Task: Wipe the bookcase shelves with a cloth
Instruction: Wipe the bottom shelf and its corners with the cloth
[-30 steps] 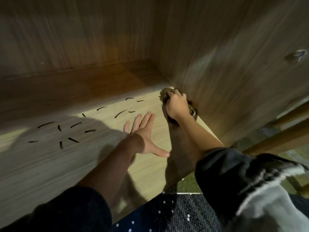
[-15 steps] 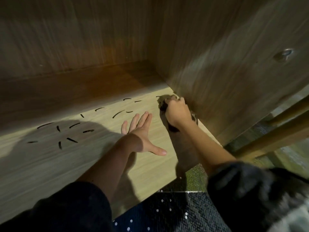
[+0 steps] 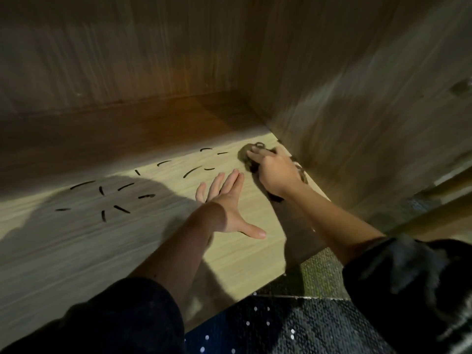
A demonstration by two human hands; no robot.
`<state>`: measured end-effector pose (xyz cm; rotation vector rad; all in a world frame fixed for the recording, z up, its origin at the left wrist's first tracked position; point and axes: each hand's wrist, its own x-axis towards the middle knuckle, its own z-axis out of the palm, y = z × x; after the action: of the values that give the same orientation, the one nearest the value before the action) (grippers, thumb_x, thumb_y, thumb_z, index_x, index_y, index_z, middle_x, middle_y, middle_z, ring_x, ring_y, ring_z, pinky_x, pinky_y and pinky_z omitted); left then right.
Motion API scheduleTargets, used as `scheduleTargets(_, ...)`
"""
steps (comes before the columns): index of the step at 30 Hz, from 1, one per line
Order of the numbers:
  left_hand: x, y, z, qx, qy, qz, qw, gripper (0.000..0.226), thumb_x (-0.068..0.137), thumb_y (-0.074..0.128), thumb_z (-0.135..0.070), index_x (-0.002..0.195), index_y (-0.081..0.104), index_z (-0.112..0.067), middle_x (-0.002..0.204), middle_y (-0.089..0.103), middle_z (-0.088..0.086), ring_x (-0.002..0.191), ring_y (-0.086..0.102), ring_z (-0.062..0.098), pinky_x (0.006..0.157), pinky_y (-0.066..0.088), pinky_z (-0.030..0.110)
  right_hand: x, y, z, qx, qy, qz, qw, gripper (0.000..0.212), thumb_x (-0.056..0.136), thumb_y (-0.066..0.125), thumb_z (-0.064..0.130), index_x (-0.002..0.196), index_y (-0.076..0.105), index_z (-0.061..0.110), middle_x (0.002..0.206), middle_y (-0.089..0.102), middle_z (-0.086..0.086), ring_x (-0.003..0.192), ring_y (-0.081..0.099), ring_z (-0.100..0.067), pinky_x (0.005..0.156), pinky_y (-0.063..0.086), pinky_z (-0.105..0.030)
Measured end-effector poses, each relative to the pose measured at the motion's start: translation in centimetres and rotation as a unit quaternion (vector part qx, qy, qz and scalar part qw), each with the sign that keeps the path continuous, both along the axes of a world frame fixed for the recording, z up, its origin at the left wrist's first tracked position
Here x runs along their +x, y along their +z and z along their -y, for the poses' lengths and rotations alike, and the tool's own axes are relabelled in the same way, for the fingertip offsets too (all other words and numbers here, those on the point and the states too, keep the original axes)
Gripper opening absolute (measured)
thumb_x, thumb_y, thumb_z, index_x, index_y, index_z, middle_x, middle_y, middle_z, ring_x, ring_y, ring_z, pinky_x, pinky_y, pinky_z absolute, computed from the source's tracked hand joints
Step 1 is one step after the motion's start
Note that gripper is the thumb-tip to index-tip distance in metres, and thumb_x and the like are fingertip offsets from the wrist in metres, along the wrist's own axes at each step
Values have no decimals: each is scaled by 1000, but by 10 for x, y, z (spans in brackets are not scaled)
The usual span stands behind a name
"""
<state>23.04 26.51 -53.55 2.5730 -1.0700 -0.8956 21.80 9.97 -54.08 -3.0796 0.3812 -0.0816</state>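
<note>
From the head camera, your right hand (image 3: pixel 275 172) grips a bunched cloth (image 3: pixel 245 154) and presses it onto the pale wooden shelf (image 3: pixel 76 246), just beside the foot of the bookcase's right side panel (image 3: pixel 357 111). The cloth is blurred; it looks brownish, perhaps with a darker edge under your wrist. Your left hand (image 3: pixel 226 208) lies flat on the shelf, fingers straight, thumb spread, holding nothing. Short dark marks (image 3: pixel 122 209) are scattered across the shelf to its left.

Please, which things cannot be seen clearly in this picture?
Head view:
cloth: mostly covered by the right hand; shape unclear.
dark marks on the shelf: too small to identify.
fitting on the side panel: blurred, cut by the right edge.
</note>
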Motion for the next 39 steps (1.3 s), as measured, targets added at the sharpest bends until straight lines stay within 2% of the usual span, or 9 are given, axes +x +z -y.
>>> scheduleTargets(4,0,-1,-1,-2,7,4,1000,128,61,69,-68,145,-21,-32,148,-32,-17,137,-30,9,109,-18,41,15,14,4,16,-117,-18,993,40,91,35,5,127,51,12,133,50,-10,124,33,-32,96,35,-42)
scheduleTargets(9,1,-4,0,-9,4,0,1000,129,60,68,-70,145,-21,-32,149,-31,-17,137,-30,9,109,-19,42,-18,-4,-27,-1,-28,15,999,46,92,39,10,137,44,18,146,38,1,116,38,-30,97,36,-39)
scheduleTargets(16,1,-7,1,-20,15,6,1000,126,64,70,-65,145,-21,-31,149,-30,-17,137,-30,9,109,-19,42,27,8,-1,34,-100,-15,994,46,93,33,5,136,44,17,136,47,-8,124,33,-33,99,33,-42)
scheduleTargets(21,2,-6,-1,-56,19,-28,998,123,64,72,-61,148,-12,-31,153,-21,-17,139,-23,7,110,-17,39,10,-10,-5,70,-43,28,996,51,90,37,8,139,43,21,147,38,1,124,38,-32,104,26,-35)
scheduleTargets(23,10,-6,-8,-201,112,-126,965,102,72,74,-42,150,10,-27,156,7,-11,144,0,8,114,-1,31,-27,-17,-23,86,-6,53,995,50,88,39,7,136,46,18,144,43,-2,122,41,-33,106,28,-38)
scheduleTargets(26,10,-8,-34,-412,245,-257,839,66,81,68,-11,139,39,-25,142,44,-1,131,40,17,111,28,31,-90,-12,-47,131,79,51,987,51,85,34,15,133,51,18,141,47,0,122,42,-27,108,30,-36)
scheduleTargets(30,-27,-10,-71,-396,203,-63,893,47,85,62,-7,125,54,-31,127,47,-16,107,46,-2,92,33,4,-85,-4,-22,120,66,26,990,52,84,35,18,134,50,20,143,44,1,125,38,-22,108,24,-29)
scheduleTargets(34,-65,-23,-121,-311,145,93,935,41,87,57,-15,127,54,-27,129,38,-21,133,30,7,116,15,32,-59,-9,-44,55,-100,67,991,44,93,39,18,136,48,18,144,42,-2,121,39,-31,107,28,-36)
scheduleTargets(39,-80,-33,-193,-263,212,208,918,53,84,36,-42,125,59,-18,133,53,-3,124,45,19,109,22,39,-64,-10,-125,68,-54,66,994,47,89,44,20,136,48,17,144,43,-1,122,39,-29,108,27,-34)
